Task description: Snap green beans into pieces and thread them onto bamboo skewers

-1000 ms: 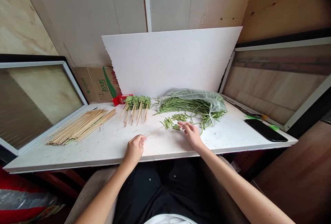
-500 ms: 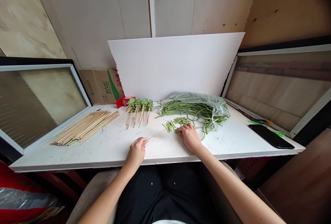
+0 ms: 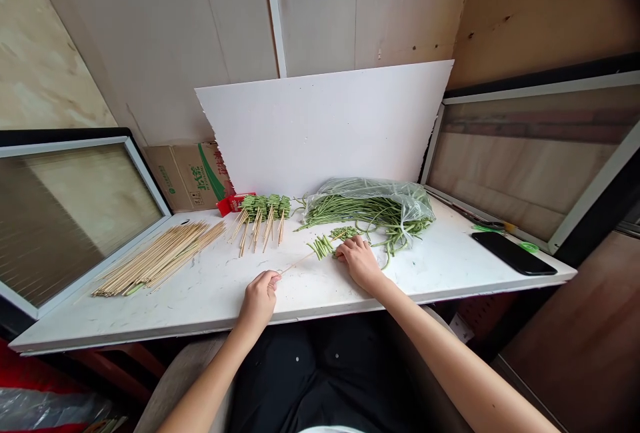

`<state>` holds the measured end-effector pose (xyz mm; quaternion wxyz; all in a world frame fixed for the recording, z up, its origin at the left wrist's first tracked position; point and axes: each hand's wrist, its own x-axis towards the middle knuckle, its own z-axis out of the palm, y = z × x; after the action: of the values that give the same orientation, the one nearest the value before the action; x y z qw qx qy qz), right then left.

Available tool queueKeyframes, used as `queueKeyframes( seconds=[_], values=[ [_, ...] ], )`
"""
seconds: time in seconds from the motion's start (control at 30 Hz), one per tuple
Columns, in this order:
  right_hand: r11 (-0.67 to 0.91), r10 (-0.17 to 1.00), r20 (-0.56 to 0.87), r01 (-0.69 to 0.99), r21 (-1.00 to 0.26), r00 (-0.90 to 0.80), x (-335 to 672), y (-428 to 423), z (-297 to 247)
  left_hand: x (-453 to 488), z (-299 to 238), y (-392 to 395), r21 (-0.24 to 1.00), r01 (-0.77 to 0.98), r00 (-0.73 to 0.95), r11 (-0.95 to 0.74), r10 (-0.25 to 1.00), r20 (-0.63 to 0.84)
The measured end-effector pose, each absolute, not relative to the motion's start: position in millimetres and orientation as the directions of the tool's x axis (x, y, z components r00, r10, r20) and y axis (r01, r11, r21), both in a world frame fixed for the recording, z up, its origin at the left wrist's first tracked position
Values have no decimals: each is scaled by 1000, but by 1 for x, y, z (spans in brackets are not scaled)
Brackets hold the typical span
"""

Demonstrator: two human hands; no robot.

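My left hand (image 3: 260,294) is closed in a pinch on the blunt end of a thin wooden skewer (image 3: 296,264). Several short green bean pieces (image 3: 321,247) are threaded side by side along its far part. At the skewer's other end, my right hand (image 3: 358,261) has its fingers bent and pressed together; a bean piece may be in them, but the fingertips are hidden. Just behind that hand lies a small pile of cut bean pieces (image 3: 345,232). Long green beans (image 3: 357,210) spill from a clear plastic bag (image 3: 367,186) farther back.
Loose skewers (image 3: 155,256) lie in a heap on the left of the white table (image 3: 200,306). Finished bean skewers (image 3: 265,210) are stacked near a red box (image 3: 230,204). A black phone (image 3: 513,253) and scissors (image 3: 487,223) lie at right. A white board (image 3: 320,130) stands behind.
The camera view has tilted and shifted slightly, moving the scene left. Both hands keep nearly the same places on the table, with the left still pinching the skewer.
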<state>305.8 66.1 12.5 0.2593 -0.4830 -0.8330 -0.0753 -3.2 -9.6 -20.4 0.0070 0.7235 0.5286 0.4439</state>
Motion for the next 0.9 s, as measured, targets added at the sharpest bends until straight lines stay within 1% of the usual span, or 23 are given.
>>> queueKeyframes(
  seconds=[0.23, 0.43, 0.53, 0.6, 0.67, 0.7, 0.77, 0.8, 0.83, 0.9],
  values=[
    [539, 773, 471, 832, -135, -424, 307, 65, 17, -4, -22, -9, 482, 765, 45, -427, 783, 620],
    [575, 751, 497, 801, -168, -435, 307, 62, 17, -4, -22, -8, 492, 754, 34, -435, 775, 631],
    [611, 733, 522, 759, -225, -435, 309, 63, 15, -4, -21, -9, 501, 749, 33, -434, 779, 626],
    [634, 728, 560, 700, -329, -396, 311, 66, 13, -4, -21, -9, 506, 749, 25, -427, 782, 622],
    [628, 756, 584, 580, -519, -296, 313, 70, 13, -5, -21, -9, 508, 751, 17, -422, 781, 624],
    [601, 789, 569, 479, -640, -231, 315, 72, 13, -5, -20, -10, 509, 751, 13, -421, 780, 626],
    [493, 870, 477, 192, -849, -127, 318, 76, 15, -4, -18, -10, 513, 751, 3, -416, 779, 627],
    [422, 903, 417, 36, -906, -107, 319, 76, 17, -4, -17, -10, 518, 750, -4, -411, 780, 626],
    [353, 926, 363, -101, -930, -104, 320, 76, 18, -4, -16, -11, 524, 749, -12, -406, 782, 623],
    [242, 950, 286, -287, -927, -124, 321, 75, 21, -3, -14, -11, 534, 745, -21, -401, 785, 619]
  ],
)
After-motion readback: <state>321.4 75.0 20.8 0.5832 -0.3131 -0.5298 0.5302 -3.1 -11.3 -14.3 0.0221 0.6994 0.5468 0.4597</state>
